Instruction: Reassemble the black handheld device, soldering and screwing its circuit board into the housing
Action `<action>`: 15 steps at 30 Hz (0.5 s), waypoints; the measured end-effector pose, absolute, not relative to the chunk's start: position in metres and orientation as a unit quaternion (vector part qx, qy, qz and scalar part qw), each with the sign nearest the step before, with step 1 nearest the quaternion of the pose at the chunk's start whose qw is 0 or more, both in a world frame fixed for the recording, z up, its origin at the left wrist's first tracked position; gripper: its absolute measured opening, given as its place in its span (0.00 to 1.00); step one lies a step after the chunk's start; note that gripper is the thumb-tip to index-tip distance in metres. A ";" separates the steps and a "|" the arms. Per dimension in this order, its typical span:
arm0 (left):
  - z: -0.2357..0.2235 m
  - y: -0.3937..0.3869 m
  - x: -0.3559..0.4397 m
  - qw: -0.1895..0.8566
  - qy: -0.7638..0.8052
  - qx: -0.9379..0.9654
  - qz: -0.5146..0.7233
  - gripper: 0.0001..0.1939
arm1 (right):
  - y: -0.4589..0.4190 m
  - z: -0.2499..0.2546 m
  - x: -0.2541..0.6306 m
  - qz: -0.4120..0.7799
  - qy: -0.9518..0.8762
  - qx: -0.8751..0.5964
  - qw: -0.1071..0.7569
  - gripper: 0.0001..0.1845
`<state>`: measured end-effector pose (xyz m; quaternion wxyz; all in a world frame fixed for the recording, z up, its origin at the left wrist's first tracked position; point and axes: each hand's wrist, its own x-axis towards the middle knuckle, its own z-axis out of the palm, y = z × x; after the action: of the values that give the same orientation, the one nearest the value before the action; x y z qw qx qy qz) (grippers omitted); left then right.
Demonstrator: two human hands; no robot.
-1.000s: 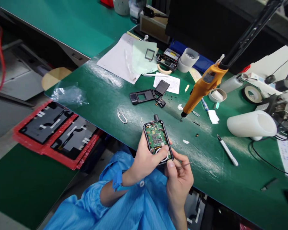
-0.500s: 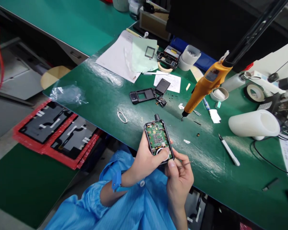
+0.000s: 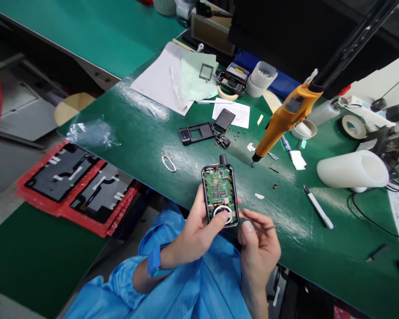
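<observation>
Two panels [image 3: 49, 175] lie on red wrap [image 3: 61, 204] at the left of the frame. Just above them, clear plastic [image 3: 93, 133] sits crumpled on the near left corner of the green bench [image 3: 146, 173]. White paper [image 3: 153, 84] spreads at upper centre, partly under a green sheet [image 3: 196, 91]. Below, left of centre, is a white loop [image 3: 164, 164]. The left hand [image 3: 194, 232], low centre, is closed around the sides of a black device [image 3: 218, 188], its thumb resting at a white ring [image 3: 223, 207] near the bottom of the exposed green board. The device is just below the middle of the frame, held over the bench edge with its stub upward. Beyond it lie a black shell [image 3: 208, 130], a black block [image 3: 224, 120] and a small part [image 3: 223, 141]. The right hand [image 3: 261, 248], low and right of centre, is narrow, fingers curled and pinching a thin tool [image 3: 269, 229]; whether its fingertips touch the device cannot be told. An orange driver [image 3: 277, 122] slants down at upper right. Farther right are a white knife [image 3: 319, 208] and a white cylinder [image 3: 339, 170] on its side.
</observation>
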<state>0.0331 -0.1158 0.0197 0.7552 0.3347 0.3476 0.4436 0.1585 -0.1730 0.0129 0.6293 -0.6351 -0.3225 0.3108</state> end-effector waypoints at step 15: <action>0.016 -0.122 0.017 0.782 0.313 0.349 0.410 0.23 | -0.176 0.052 0.174 0.138 -0.448 -0.524 0.711 0.33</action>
<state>0.0173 -0.1225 0.0164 0.7822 0.3490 0.3135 0.4100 0.1738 -0.1758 0.0515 0.7109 -0.5240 -0.4485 0.1379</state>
